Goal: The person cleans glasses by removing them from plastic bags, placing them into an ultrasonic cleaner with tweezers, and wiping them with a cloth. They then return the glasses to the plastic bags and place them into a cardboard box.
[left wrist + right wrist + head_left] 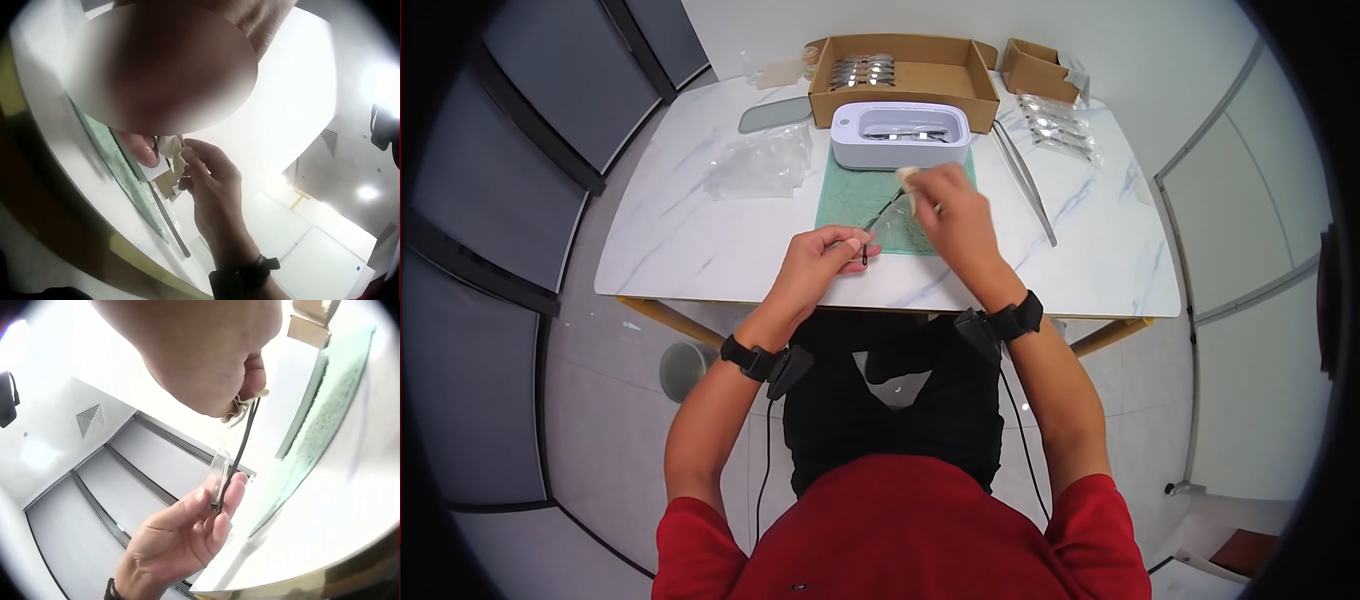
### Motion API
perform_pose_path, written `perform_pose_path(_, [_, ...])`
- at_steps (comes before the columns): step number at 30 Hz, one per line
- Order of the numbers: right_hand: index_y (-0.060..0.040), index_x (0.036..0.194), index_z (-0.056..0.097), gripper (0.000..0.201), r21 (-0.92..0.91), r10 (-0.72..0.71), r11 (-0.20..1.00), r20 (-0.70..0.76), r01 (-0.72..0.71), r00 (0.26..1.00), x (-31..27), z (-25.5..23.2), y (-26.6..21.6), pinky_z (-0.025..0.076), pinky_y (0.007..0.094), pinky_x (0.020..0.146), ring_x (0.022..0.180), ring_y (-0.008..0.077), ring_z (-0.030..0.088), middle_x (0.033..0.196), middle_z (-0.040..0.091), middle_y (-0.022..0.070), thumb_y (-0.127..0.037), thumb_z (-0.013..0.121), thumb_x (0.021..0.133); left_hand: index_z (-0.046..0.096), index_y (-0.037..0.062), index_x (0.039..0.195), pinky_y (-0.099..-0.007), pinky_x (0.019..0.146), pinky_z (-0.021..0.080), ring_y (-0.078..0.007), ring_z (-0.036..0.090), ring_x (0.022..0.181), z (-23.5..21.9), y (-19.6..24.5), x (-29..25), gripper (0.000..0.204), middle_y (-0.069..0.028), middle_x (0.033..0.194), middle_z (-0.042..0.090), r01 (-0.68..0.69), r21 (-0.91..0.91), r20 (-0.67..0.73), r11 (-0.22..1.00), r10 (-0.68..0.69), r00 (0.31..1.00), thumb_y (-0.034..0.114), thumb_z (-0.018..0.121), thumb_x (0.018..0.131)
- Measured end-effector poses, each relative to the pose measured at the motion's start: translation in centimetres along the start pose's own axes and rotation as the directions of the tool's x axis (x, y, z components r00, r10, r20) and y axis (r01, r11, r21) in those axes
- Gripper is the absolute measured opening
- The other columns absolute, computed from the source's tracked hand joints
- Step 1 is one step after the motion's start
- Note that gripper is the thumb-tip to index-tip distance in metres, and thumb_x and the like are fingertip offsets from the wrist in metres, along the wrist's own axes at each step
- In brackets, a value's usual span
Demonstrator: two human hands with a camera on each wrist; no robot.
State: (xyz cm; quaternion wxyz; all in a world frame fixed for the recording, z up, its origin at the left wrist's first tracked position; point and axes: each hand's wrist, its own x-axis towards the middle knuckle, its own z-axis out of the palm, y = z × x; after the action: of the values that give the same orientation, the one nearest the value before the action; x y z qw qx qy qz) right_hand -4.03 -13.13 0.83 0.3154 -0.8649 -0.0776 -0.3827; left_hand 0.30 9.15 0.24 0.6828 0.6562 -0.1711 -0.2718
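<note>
A pair of eyeglasses (884, 212) with dark temples and clear lenses is held over the green towel (835, 195). My left hand (818, 262) pinches it near its lower end between thumb and fingers. My right hand (960, 218) grips a cream cloth (907, 180) at the upper end of the glasses. In the right wrist view a clear lens (219, 469) stands up from the left fingers, and a dark temple (244, 445) runs up to the cloth. The left wrist view shows the cloth (173, 152) bunched in the right fingers; a blurred patch hides much there.
Behind the hands stands a white cleaning machine (900, 155) with glasses in its basin. Further back, a cardboard box (940, 80) holds several glasses. Long tweezers (1028, 185) and bagged glasses (1055, 125) lie right; plastic bags (760, 165) and a grey lid (775, 115) lie left.
</note>
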Motion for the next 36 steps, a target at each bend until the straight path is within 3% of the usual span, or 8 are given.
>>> perform_pose_path(1, [-0.0090,0.105,0.068,0.022,0.056,0.142,0.989,-0.046,-0.139,0.989,0.2,-0.1,0.4,0.055,0.0411,0.071,0.085,0.0339,0.066,0.098,0.063,0.0113,-0.003,0.069,0.084,0.063,-0.0078,0.119,-0.0290,0.089,0.058,-0.0251,0.069,0.111,0.0,-0.1,-0.1,0.026,-0.0181,0.123,0.067,-0.010,-0.004,0.006,1.000,0.010,1.000,0.011,0.058,0.101])
perform_pose_path(5, [-0.0070,0.107,0.068,0.019,-0.013,-0.100,0.995,0.060,0.100,0.993,-0.4,-0.3,0.3,0.056,0.0371,0.066,0.073,0.0295,0.068,0.096,0.064,0.0103,-0.004,0.068,0.087,0.063,-0.0074,0.117,-0.0300,0.090,0.058,-0.0268,0.068,0.112,-0.1,-0.7,-0.4,0.025,-0.0182,0.123,0.066,0.018,-0.077,-0.020,0.997,-0.020,1.000,0.011,0.057,0.102])
perform_pose_path(7, [-0.0046,0.106,0.068,0.016,0.188,0.182,0.969,-0.114,-0.158,0.977,-0.2,-0.3,1.3,0.055,0.0324,0.064,0.072,0.0217,0.067,0.094,0.066,0.0083,-0.004,0.066,0.090,0.063,-0.0070,0.115,-0.0315,0.091,0.058,-0.0279,0.068,0.114,-0.1,-1.2,-0.5,0.023,-0.0185,0.122,0.066,0.026,-0.234,-0.003,0.972,-0.028,1.000,0.011,0.056,0.103])
perform_pose_path(10, [-0.0002,0.109,0.065,0.016,0.584,0.512,0.712,-0.049,-0.391,0.858,-0.6,-0.3,1.2,0.053,0.0248,0.063,0.074,0.0098,0.064,0.093,0.068,0.0055,-0.006,0.064,0.094,0.062,-0.0068,0.113,-0.0346,0.095,0.057,-0.0292,0.065,0.118,0.2,-1.6,-0.8,0.022,-0.0199,0.123,0.065,0.058,-0.404,0.025,0.913,-0.053,0.998,0.011,0.054,0.104])
perform_pose_path(17, [-0.0004,0.113,0.059,0.019,0.851,0.577,0.178,0.316,-0.494,0.753,-1.9,1.3,-2.5,0.051,0.0231,0.066,0.078,0.0098,0.062,0.093,0.067,0.0048,-0.008,0.062,0.096,0.060,-0.0075,0.112,-0.0425,0.104,0.052,-0.0290,0.059,0.124,1.4,-2.6,0.1,0.023,-0.0207,0.129,0.060,0.110,-0.537,0.177,0.836,-0.016,0.984,0.013,0.052,0.105])
perform_pose_path(27, [-0.0018,0.110,0.064,0.018,0.661,0.396,0.337,0.547,-0.671,0.738,-3.0,0.7,-0.7,0.049,0.0235,0.066,0.078,0.0079,0.061,0.095,0.068,0.0023,-0.006,0.062,0.093,0.062,-0.0067,0.110,-0.0426,0.103,0.052,-0.0258,0.062,0.116,1.5,-2.9,1.5,0.022,-0.0149,0.117,0.065,0.042,-0.497,0.030,0.867,-0.031,0.999,0.013,0.055,0.103])
perform_pose_path(31, [-0.0026,0.112,0.062,0.017,0.853,0.499,0.082,0.412,-0.515,0.762,-2.5,-1.2,0.7,0.054,0.0248,0.069,0.081,0.0116,0.065,0.099,0.069,0.0064,-0.007,0.061,0.096,0.066,-0.0041,0.107,-0.0380,0.102,0.051,-0.0227,0.062,0.116,1.4,-2.5,0.9,0.022,-0.0150,0.120,0.066,0.007,-0.375,0.021,0.927,0.001,1.000,0.017,0.059,0.102])
perform_pose_path(36, [-0.0025,0.116,0.060,0.018,0.870,0.548,-0.011,0.417,-0.492,0.725,-2.4,-0.8,0.8,0.055,0.0270,0.072,0.089,0.0158,0.066,0.110,0.068,0.0100,-0.007,0.056,0.099,0.067,-0.0036,0.104,-0.0379,0.101,0.052,-0.0259,0.061,0.121,1.3,-3.2,0.8,0.021,-0.0194,0.128,0.063,0.023,-0.375,0.098,0.927,0.015,0.995,0.015,0.058,0.103])
